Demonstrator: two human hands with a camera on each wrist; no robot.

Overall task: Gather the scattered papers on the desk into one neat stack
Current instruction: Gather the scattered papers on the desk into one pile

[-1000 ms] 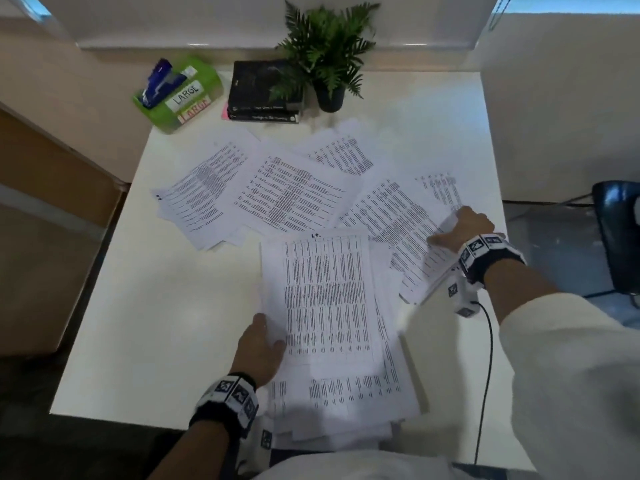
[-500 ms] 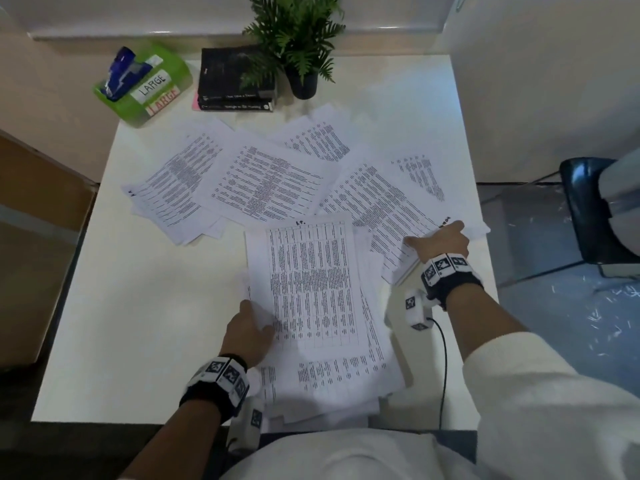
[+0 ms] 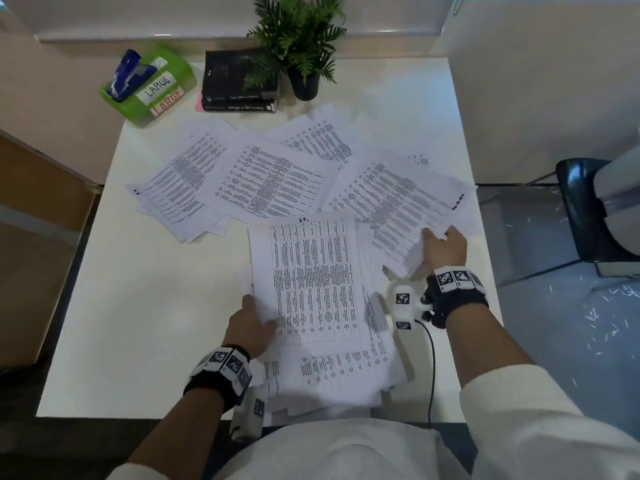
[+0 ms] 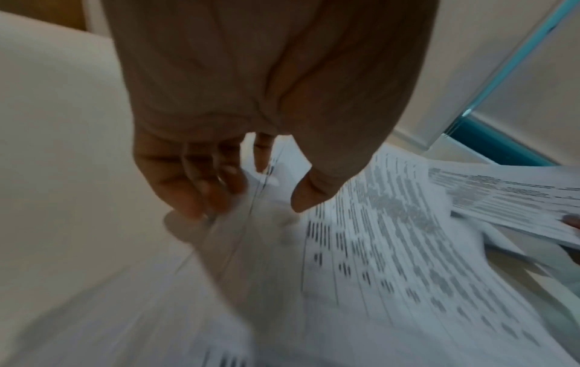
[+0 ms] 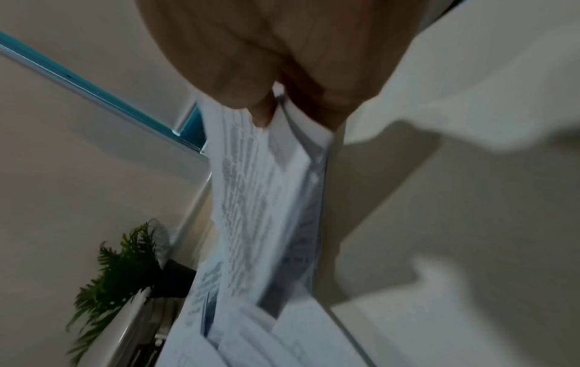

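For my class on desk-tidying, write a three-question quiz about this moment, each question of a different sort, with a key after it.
1. True or false: the right hand grips a bundle of sheets at its near edge.
2. Multiple choice: what stands nearest the potted plant? A) the black books B) the green box C) the chair
3. Fill in: the left hand holds the left edge of the near pile on the ____.

Key
1. True; in the right wrist view the thumb and fingers pinch the sheets.
2. A; the books lie right beside the plant's pot.
3. Desk.
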